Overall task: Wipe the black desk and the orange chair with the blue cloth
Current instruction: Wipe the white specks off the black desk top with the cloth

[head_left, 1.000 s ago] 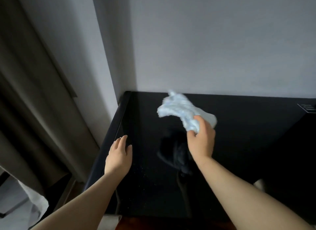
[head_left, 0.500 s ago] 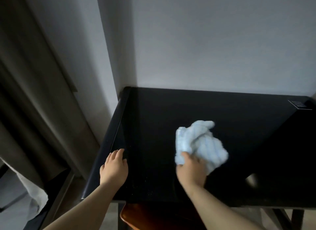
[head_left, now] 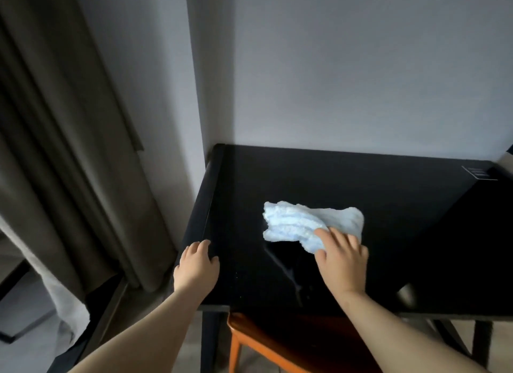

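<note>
The blue cloth lies spread on the glossy black desk, left of its middle. My right hand lies on the cloth's near right part, fingers spread and pressing it down on the top. My left hand rests flat on the desk's left front corner, fingers over the left edge, holding nothing. The orange chair is tucked under the desk's front edge; only part of its seat and one leg show between my forearms.
A grey wall runs behind the desk and a wall corner stands at its left. Dark curtains hang further left, down to a low ledge. A small printed label marks the desk's far right.
My right hand drew the bunched cloth from the far part of the desk toward the front, then out again; the cloth now lies spread flat. My left hand slid slightly nearer along the left edge.
</note>
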The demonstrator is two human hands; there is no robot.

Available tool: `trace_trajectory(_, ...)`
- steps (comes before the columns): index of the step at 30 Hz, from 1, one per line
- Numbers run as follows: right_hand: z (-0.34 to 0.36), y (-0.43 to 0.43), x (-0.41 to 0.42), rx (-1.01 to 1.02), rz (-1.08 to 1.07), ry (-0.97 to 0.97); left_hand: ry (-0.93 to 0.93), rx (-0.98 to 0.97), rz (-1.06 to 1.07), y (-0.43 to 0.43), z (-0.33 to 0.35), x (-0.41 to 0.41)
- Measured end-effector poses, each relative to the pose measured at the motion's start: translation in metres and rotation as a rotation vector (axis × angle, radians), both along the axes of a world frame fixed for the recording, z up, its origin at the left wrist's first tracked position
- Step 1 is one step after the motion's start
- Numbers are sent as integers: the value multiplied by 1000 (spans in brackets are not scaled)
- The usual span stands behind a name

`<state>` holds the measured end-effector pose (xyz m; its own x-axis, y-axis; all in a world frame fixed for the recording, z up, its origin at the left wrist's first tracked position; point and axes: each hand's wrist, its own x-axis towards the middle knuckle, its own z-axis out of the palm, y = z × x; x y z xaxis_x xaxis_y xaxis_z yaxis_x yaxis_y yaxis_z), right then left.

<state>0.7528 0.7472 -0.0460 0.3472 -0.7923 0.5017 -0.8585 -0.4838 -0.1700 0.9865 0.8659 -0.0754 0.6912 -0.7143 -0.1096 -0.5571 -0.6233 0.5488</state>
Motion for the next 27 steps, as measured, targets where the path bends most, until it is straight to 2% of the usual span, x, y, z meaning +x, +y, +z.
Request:
trace_trajectory(3, -8, -2, -41, 289, -215, 172, -23, 2, -91, -10, 1, -11)
trace_trajectory(6, -14, -3, -63, 612, -318, 302, -87, -2, -175, -12, 1, -14)
trace_trajectory(9, -6, -10, -64, 626, -278, 463, -131, -13, -198, -3, -2, -4)
trace_trajectory(11, -4, -19, -64, 628, -231, 498, -126, -15, -156, 8, -5, 5)
trace_trajectory(16, -10, -16, -50, 706, -168, 241, -14, -96, 9, 26, -3, 21)
trace_trajectory(21, -18, 23, 21, 718, -206, 43, 1, -142, 76, 49, -4, 39)
trace_trajectory(24, -21, 58, 82, 699, -71, 48, -26, -120, 140, 70, 1, 64)
trace_trajectory(27, -21, 89, 147, 867, 148, -22, -46, -85, 218, 89, 14, 89)
